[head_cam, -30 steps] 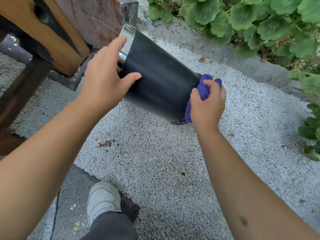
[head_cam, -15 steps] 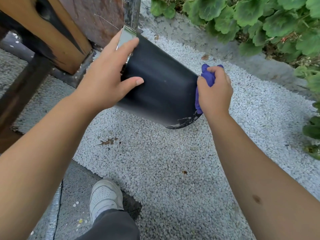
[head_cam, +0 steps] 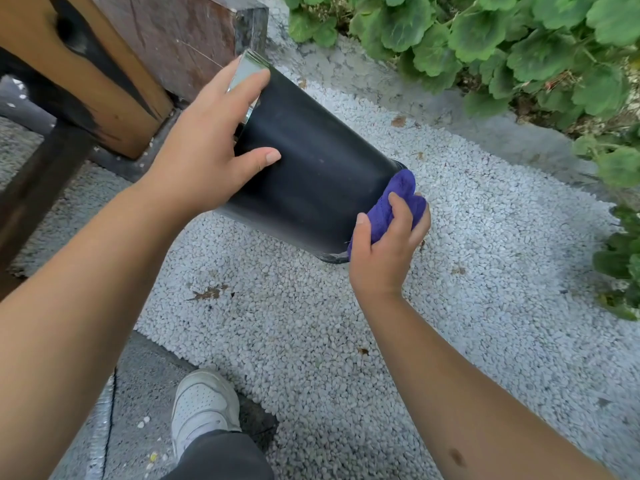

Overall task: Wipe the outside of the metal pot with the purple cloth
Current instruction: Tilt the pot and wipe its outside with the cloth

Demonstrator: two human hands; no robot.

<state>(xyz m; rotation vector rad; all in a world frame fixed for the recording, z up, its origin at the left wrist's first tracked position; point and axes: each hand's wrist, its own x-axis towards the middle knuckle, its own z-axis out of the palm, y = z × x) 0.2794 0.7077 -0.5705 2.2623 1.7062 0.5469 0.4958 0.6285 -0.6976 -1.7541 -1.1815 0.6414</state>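
Note:
A dark metal pot (head_cam: 318,171) with a shiny rim is tilted on its side above the white gravel, its bottom pointing right and down. My left hand (head_cam: 204,157) grips the rim end, thumb across the black wall and fingers over the shiny edge. My right hand (head_cam: 388,251) holds a bunched purple cloth (head_cam: 398,202) and presses it against the pot's bottom edge. Part of the cloth is hidden inside my fist.
White gravel (head_cam: 467,271) covers the ground below the pot. A wooden bench leg and beam (head_cam: 90,77) stand at the upper left, close to the pot's rim. Green leafy plants (head_cam: 519,46) line the far right. My white shoe (head_cam: 204,407) rests on grey paving.
My right hand has slid with the cloth down the pot's bottom edge, from the upper side toward the lower corner. The left hand keeps its grip on the rim.

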